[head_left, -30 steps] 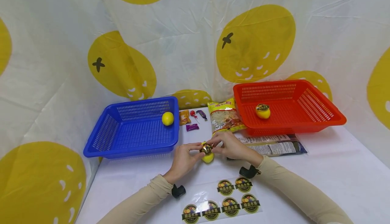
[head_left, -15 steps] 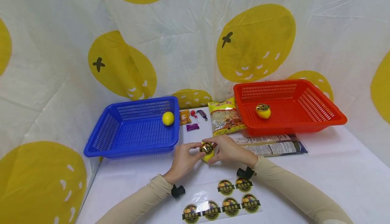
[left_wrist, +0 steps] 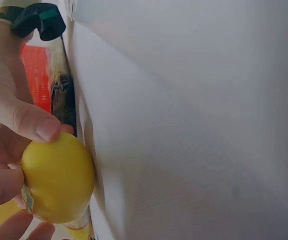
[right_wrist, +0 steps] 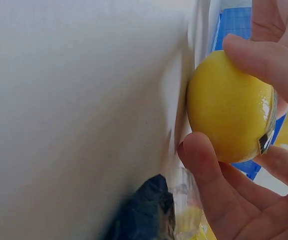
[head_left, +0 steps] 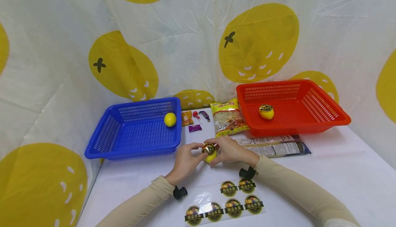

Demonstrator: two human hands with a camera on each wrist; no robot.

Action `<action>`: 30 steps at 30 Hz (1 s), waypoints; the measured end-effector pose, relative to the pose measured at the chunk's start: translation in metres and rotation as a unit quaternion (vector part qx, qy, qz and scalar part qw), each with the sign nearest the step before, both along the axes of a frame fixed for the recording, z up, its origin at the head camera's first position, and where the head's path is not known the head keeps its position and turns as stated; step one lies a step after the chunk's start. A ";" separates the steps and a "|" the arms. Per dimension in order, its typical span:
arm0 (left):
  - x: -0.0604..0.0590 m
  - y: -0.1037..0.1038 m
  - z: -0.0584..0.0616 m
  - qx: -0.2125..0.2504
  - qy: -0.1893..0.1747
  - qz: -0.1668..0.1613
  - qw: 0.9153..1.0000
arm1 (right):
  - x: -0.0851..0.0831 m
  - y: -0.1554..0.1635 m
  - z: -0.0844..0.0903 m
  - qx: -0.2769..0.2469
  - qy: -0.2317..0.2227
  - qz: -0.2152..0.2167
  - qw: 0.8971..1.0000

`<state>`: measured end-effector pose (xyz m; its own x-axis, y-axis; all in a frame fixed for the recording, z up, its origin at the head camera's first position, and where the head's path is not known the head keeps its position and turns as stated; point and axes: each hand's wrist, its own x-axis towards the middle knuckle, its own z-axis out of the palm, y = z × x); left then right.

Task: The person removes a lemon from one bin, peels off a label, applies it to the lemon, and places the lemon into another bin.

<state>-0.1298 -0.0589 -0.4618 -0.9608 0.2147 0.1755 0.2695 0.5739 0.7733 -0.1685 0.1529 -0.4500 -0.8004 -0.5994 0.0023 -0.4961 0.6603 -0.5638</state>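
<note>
- Both hands grasp the lemon (head_left: 210, 155) at table centre: left hand (head_left: 185, 160) from 9 o'clock, right hand (head_left: 230, 150) from 3 o'clock.
- The sticker (head_left: 208, 148) on top could crease if the fingertips press unevenly.
- The lemon might roll toward the sticker sheet (head_left: 224, 203) at 6 o'clock if either grip loosens.

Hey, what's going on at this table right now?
A person holds a yellow lemon between both hands on the white table, the left hand and right hand gripping it from either side. A dark round sticker sits on top of it. A sheet of matching stickers lies in front of the arms. Another stickered lemon lies in the red basket, and a plain lemon lies in the blue basket. Snack packets lie between the baskets.
</note>
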 end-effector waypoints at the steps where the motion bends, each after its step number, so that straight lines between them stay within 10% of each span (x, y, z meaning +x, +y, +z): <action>1: 0.000 0.001 0.001 -0.001 0.000 0.000 1.000 | 0.000 0.001 0.000 -0.003 -0.004 -0.003 1.000; 30: -0.019 0.050 0.035 -0.050 0.027 -0.066 0.996 | 0.059 0.140 0.072 -0.040 0.047 -0.078 0.995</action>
